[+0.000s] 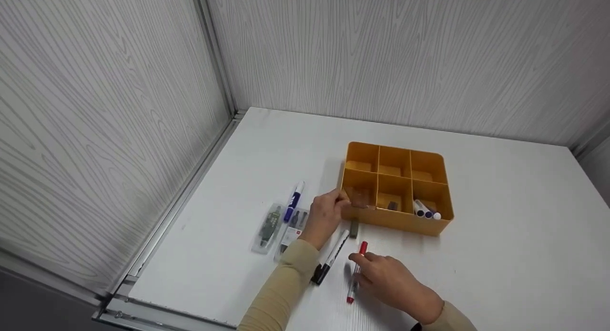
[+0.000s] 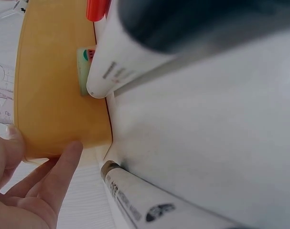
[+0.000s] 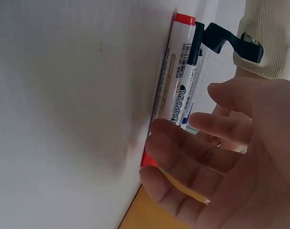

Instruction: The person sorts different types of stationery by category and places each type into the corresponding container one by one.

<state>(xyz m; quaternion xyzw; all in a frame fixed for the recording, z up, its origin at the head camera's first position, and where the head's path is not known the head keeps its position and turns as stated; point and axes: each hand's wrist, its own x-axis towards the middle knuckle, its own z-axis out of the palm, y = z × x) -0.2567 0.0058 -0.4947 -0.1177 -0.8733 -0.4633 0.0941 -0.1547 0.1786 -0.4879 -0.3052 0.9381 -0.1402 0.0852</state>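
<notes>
In the head view, my left hand [image 1: 326, 214] is at the near left corner of an orange six-compartment box [image 1: 395, 226]. The left wrist view shows its thumb at the rim and its fingers against the outer wall, gripping that corner. My right hand [image 1: 388, 278] reaches over a red whiteboard marker [image 1: 350, 297], with loosely bent, spread fingers close beside it in the right wrist view. Between the hands lies a black whiteboard marker [image 1: 338, 247]. A small green eraser [image 2: 82, 71] lies against the box's front wall. Clear plastic rulers [image 2: 1, 90] show past the rim.
Several markers [image 1: 428, 213] stand in the front right compartment, and a small dark piece [image 1: 392, 205] lies in the front middle one. Left of my left hand are a blue marker [image 1: 294, 202] and two clear cases, one holding a green item [image 1: 270, 226]. Panels enclose the table's back and left.
</notes>
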